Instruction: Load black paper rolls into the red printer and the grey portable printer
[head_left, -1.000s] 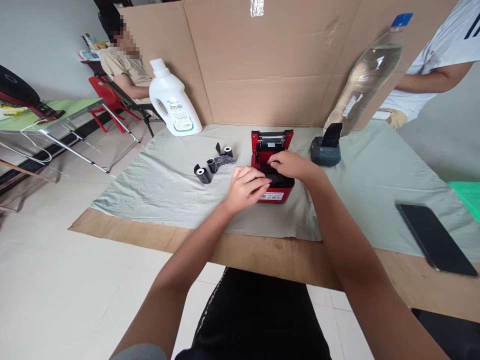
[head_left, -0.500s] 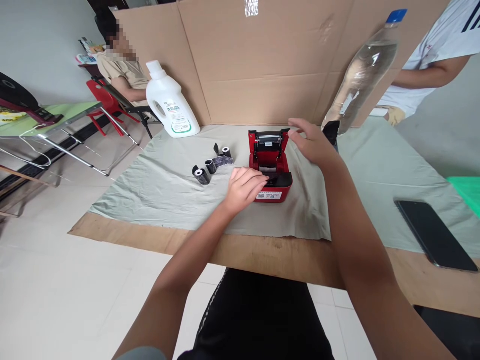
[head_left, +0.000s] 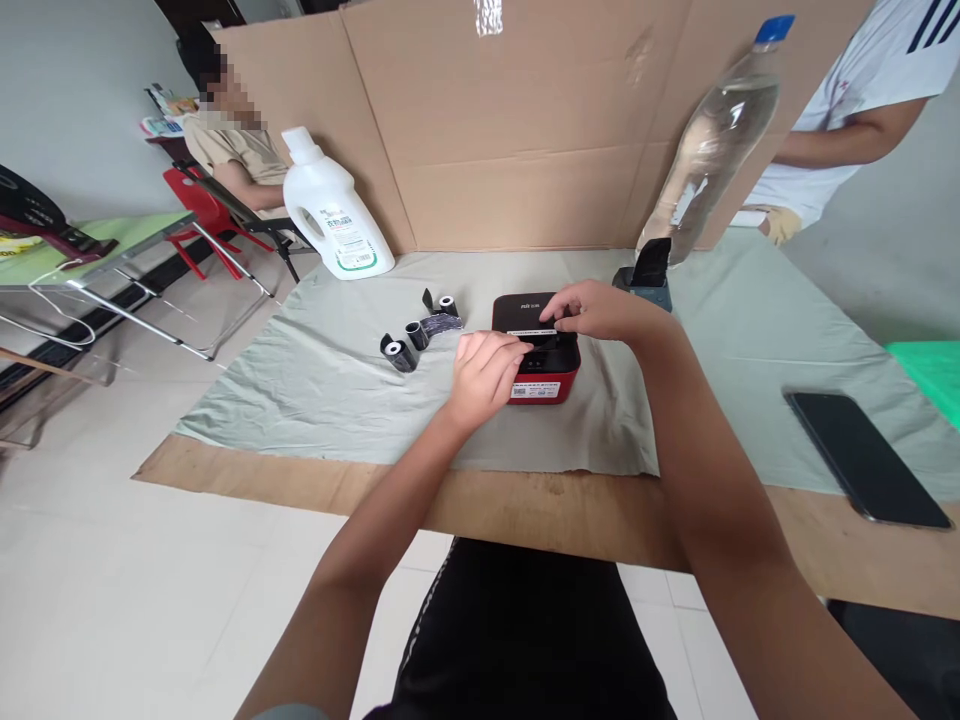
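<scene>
A small red and black printer [head_left: 566,385] stands on the cloth, with a labelled front. Its black lid [head_left: 514,310] is lowered, with a dark gap along the front edge. My left hand [head_left: 482,375] lies at the printer's front left, fingers bent together and fingertips over the front opening. What they pinch there is hidden. The fingers of my right hand [head_left: 607,308] are apart and rest on the right side of the lid. To the left lie several small black rolls, among them a roll with a white core [head_left: 399,354] and a wrinkled dark strip [head_left: 442,324].
A white detergent bottle [head_left: 337,215] and a large water bottle [head_left: 712,150] stand before a cardboard panel [head_left: 525,120]. Behind my right hand is a dark blue-grey device [head_left: 654,290]. A phone [head_left: 866,455] lies at right. Two people are beyond the panel.
The printer's lid has swung down from upright. My right hand has moved left and down onto it. My left hand stays at the front of the printer.
</scene>
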